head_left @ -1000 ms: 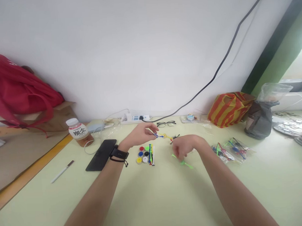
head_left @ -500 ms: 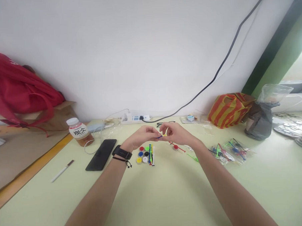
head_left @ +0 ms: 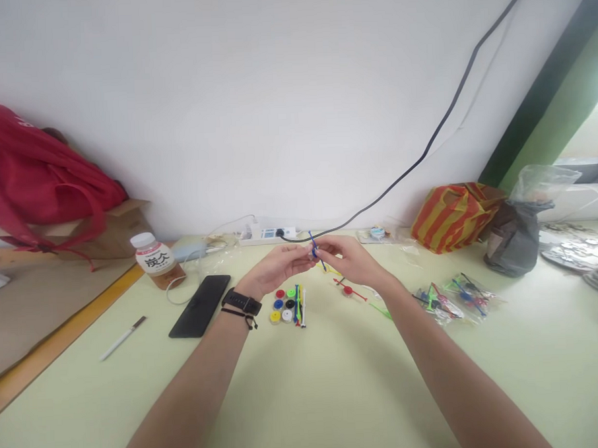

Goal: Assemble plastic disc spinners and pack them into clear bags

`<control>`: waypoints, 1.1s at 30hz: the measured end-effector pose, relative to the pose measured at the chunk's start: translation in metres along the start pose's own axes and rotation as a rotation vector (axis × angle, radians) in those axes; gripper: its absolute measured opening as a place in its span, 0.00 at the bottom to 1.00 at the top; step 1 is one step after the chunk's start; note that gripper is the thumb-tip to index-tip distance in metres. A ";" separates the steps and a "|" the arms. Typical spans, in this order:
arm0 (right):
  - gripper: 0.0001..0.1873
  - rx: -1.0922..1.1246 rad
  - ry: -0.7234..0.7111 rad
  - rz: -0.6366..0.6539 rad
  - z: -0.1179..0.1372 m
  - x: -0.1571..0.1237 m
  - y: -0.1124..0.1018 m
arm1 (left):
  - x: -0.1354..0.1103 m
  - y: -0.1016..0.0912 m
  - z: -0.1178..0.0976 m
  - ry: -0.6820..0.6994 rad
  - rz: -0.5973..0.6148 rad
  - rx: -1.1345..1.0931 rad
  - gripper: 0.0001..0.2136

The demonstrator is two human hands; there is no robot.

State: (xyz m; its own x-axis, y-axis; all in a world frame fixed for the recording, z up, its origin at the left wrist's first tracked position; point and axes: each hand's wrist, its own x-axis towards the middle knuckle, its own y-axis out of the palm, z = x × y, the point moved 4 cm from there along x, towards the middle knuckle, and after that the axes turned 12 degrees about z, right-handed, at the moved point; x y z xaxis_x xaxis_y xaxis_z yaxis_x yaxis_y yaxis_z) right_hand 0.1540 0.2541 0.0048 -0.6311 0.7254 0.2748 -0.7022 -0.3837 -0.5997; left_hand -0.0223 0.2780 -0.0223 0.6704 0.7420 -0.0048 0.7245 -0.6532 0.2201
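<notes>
My left hand (head_left: 277, 265) and my right hand (head_left: 349, 258) meet above the pale green table (head_left: 306, 395), both pinching a small blue stick toy (head_left: 315, 250) held between their fingertips. My left wrist wears a black watch (head_left: 237, 300). Just below the hands lie several coloured round caps (head_left: 283, 305) and a bundle of coloured sticks (head_left: 300, 305). A red stick piece (head_left: 349, 290) and a green one (head_left: 381, 309) lie under my right forearm.
A black phone (head_left: 200, 305), a drink bottle (head_left: 156, 260), a white pen (head_left: 122, 338), a power strip (head_left: 267, 235) and bags of coloured parts (head_left: 455, 298) lie around. A striped bag (head_left: 452, 216) and grey bag (head_left: 515, 238) stand right. Red backpack (head_left: 34, 176) at left.
My right hand rose from the table's green piece and joined my left hand. The blue stick toy now stands tilted upright between both hands, lifted slightly higher.
</notes>
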 end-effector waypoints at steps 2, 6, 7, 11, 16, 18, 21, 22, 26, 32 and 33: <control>0.11 0.038 0.038 0.009 -0.005 0.000 0.003 | 0.000 0.003 0.001 -0.009 -0.010 0.074 0.12; 0.07 0.049 0.136 0.047 -0.017 0.000 0.009 | 0.000 0.012 -0.001 0.021 0.014 0.297 0.15; 0.06 0.020 0.182 0.059 -0.020 0.000 0.011 | 0.000 0.015 -0.001 0.035 0.022 0.358 0.13; 0.05 -0.087 0.346 0.094 -0.034 -0.001 0.016 | 0.003 0.020 0.008 0.012 0.050 0.555 0.08; 0.11 -0.169 0.521 0.277 -0.055 -0.011 0.024 | 0.004 0.022 0.026 -0.011 0.100 0.862 0.06; 0.13 -0.213 0.562 0.335 -0.060 -0.014 0.024 | 0.005 0.024 0.032 -0.007 0.128 0.914 0.06; 0.14 -0.269 0.591 0.365 -0.062 -0.016 0.019 | 0.006 0.025 0.039 -0.028 0.200 1.084 0.08; 0.14 -0.283 0.596 0.368 -0.062 -0.017 0.016 | 0.007 0.024 0.040 -0.043 0.217 1.134 0.07; 0.13 -0.351 0.664 0.344 -0.065 -0.021 0.000 | 0.006 0.013 0.038 -0.078 0.208 1.186 0.05; 0.10 -0.352 0.820 0.403 -0.074 -0.035 -0.007 | 0.000 0.001 0.028 -0.141 0.127 1.256 0.16; 0.09 -0.340 0.824 0.420 -0.074 -0.035 -0.005 | -0.001 0.000 0.027 -0.151 0.120 1.285 0.18</control>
State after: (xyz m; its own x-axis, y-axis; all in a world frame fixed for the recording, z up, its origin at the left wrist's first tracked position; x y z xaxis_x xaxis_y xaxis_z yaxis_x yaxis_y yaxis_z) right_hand 0.2043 0.2730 -0.0573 -0.2902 0.7885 -0.5422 -0.2598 -0.6102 -0.7484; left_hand -0.0189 0.2732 -0.0489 0.6916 0.7001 -0.1777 0.2370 -0.4524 -0.8598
